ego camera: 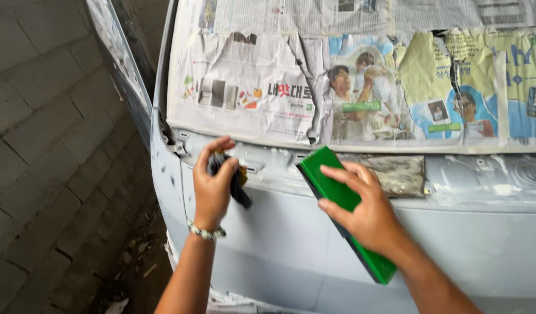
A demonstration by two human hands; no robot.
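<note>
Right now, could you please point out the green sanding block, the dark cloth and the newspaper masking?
green sanding block (329, 177): head view, upper flat face.
dark cloth (240, 193): head view, hanging lower end.
newspaper masking (250, 75): head view, left sheet.

No packages, labels, signs or screens in view
</note>
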